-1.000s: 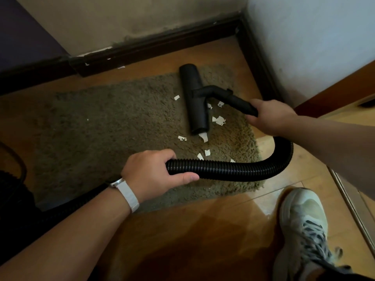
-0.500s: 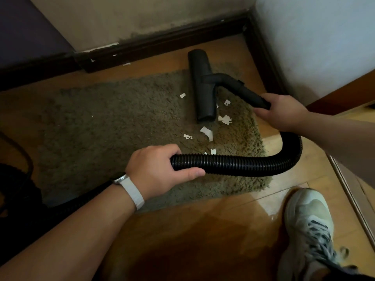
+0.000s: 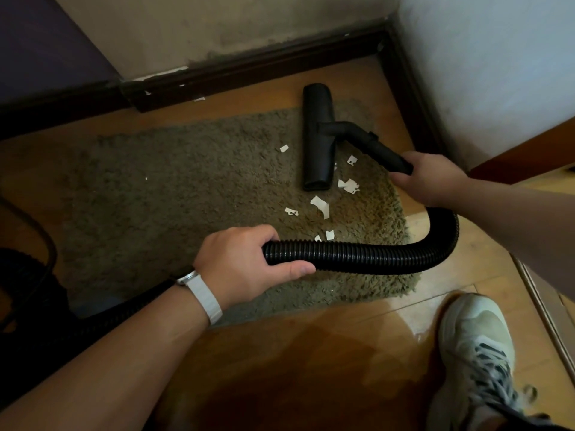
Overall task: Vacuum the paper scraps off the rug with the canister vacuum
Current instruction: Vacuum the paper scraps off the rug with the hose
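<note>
Home room corner: wood floor, dark baseboard, shaggy rug.

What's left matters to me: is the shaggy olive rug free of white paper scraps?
No, several white paper scraps lie on the shaggy olive rug beside the black nozzle.

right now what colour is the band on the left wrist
White, a plain wristband just behind the left hand, clearest in the head view.

Head-worn view, downward over rug
</note>
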`<state>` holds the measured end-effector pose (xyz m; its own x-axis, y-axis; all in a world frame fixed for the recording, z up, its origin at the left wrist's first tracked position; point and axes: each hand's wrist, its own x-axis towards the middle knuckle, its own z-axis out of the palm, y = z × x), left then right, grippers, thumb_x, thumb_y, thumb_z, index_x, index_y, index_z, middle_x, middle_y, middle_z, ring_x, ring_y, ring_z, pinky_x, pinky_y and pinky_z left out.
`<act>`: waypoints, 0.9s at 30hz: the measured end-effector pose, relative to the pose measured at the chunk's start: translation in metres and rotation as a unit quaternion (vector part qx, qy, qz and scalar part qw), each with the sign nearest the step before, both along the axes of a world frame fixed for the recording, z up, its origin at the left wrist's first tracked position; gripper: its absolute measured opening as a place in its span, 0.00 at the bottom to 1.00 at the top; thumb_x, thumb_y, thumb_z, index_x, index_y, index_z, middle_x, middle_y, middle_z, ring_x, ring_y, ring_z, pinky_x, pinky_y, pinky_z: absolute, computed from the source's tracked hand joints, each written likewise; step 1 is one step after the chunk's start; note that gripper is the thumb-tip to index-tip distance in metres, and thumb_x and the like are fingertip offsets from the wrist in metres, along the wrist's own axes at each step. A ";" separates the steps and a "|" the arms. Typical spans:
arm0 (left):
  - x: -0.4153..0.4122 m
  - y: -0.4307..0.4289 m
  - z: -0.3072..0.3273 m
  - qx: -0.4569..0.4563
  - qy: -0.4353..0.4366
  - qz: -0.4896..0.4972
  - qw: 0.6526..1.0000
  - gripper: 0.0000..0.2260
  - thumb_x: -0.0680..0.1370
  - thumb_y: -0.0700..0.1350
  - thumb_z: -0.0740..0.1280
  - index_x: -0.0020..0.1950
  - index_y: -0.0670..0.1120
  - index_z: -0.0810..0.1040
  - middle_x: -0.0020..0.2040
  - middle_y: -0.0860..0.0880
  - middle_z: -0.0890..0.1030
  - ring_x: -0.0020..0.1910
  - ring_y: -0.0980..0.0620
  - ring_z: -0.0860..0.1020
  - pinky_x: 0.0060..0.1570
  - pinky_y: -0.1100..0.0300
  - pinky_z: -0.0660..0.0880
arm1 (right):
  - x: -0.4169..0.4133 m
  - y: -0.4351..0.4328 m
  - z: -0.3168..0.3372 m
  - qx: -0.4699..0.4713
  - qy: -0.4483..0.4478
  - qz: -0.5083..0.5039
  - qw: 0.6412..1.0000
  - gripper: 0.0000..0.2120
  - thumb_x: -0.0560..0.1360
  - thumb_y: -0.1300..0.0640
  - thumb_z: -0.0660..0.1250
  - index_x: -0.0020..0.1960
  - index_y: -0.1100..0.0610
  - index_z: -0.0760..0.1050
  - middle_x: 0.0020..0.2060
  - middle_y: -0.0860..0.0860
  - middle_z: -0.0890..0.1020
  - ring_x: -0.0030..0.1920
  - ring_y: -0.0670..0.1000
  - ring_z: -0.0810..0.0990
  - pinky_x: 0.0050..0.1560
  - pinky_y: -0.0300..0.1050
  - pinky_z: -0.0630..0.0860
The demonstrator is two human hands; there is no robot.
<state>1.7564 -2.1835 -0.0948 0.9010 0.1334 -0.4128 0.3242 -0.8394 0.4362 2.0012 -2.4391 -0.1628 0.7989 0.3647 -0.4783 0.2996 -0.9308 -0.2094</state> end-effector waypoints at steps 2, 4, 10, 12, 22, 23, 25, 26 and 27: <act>-0.001 0.001 -0.001 0.000 0.002 -0.001 1.000 0.34 0.57 0.80 0.52 0.42 0.54 0.75 0.33 0.56 0.77 0.35 0.60 0.76 0.37 0.57 0.76 | -0.002 0.005 0.000 -0.003 -0.002 0.019 1.000 0.12 0.81 0.43 0.62 0.56 0.51 0.73 0.38 0.53 0.77 0.36 0.52 0.77 0.37 0.46 0.73; -0.001 0.001 -0.001 0.000 0.002 0.002 1.000 0.34 0.57 0.80 0.52 0.42 0.54 0.75 0.33 0.56 0.77 0.35 0.60 0.75 0.37 0.58 0.75 | -0.003 0.011 0.001 -0.007 -0.007 0.040 0.999 0.12 0.81 0.43 0.62 0.55 0.51 0.72 0.37 0.52 0.77 0.35 0.51 0.76 0.36 0.46 0.71; -0.003 0.002 -0.003 -0.009 0.001 -0.003 1.000 0.33 0.58 0.80 0.53 0.42 0.54 0.76 0.32 0.56 0.76 0.34 0.61 0.75 0.35 0.59 0.74 | -0.007 0.028 0.006 -0.014 -0.011 0.112 0.994 0.12 0.81 0.44 0.63 0.57 0.51 0.73 0.37 0.51 0.77 0.35 0.51 0.76 0.35 0.46 0.72; -0.003 0.002 -0.003 -0.009 0.001 -0.005 1.000 0.33 0.58 0.80 0.53 0.42 0.55 0.76 0.32 0.56 0.76 0.34 0.61 0.75 0.36 0.58 0.75 | -0.009 0.030 0.007 -0.007 0.000 0.126 0.992 0.12 0.81 0.44 0.63 0.57 0.50 0.73 0.37 0.50 0.77 0.34 0.51 0.77 0.33 0.45 0.71; 0.000 0.002 0.003 -0.007 -0.007 0.012 1.000 0.34 0.57 0.81 0.52 0.42 0.55 0.76 0.32 0.56 0.77 0.34 0.59 0.76 0.37 0.57 0.76 | 0.007 0.012 0.010 0.028 0.002 0.036 0.999 0.12 0.80 0.44 0.64 0.58 0.50 0.74 0.39 0.52 0.78 0.38 0.51 0.78 0.39 0.47 0.74; 0.000 0.002 0.004 -0.007 -0.008 0.012 1.000 0.34 0.57 0.81 0.52 0.42 0.55 0.76 0.32 0.56 0.77 0.34 0.60 0.76 0.36 0.58 0.75 | 0.009 0.012 0.010 0.026 0.002 0.032 0.999 0.12 0.80 0.44 0.64 0.58 0.51 0.74 0.40 0.52 0.78 0.38 0.51 0.78 0.40 0.48 0.74; -0.001 0.003 0.004 -0.007 -0.007 0.013 1.000 0.33 0.57 0.80 0.52 0.42 0.55 0.76 0.33 0.56 0.77 0.34 0.60 0.76 0.36 0.59 0.75 | 0.010 0.017 0.009 0.018 0.005 0.038 0.999 0.12 0.81 0.45 0.64 0.57 0.52 0.74 0.39 0.53 0.78 0.37 0.51 0.77 0.38 0.47 0.72; -0.001 0.003 0.004 -0.007 -0.005 0.014 1.000 0.34 0.57 0.80 0.52 0.42 0.55 0.76 0.33 0.56 0.77 0.34 0.60 0.76 0.37 0.58 0.75 | 0.009 0.021 0.009 0.011 0.007 0.046 0.999 0.12 0.81 0.45 0.63 0.56 0.53 0.73 0.39 0.53 0.77 0.37 0.51 0.77 0.37 0.47 0.71; -0.002 0.004 0.004 -0.008 -0.003 0.016 1.000 0.34 0.57 0.80 0.52 0.42 0.55 0.76 0.33 0.56 0.77 0.34 0.60 0.76 0.37 0.58 0.76 | 0.008 0.027 0.008 0.003 0.009 0.056 0.998 0.11 0.81 0.45 0.63 0.55 0.53 0.73 0.39 0.53 0.78 0.37 0.51 0.77 0.36 0.47 0.71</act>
<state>1.7544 -2.1793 -0.0910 0.8986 0.1555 -0.4103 0.3480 -0.8222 0.4505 2.0088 -2.4119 -0.1544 0.7442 0.4551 -0.4889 0.3988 -0.8899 -0.2214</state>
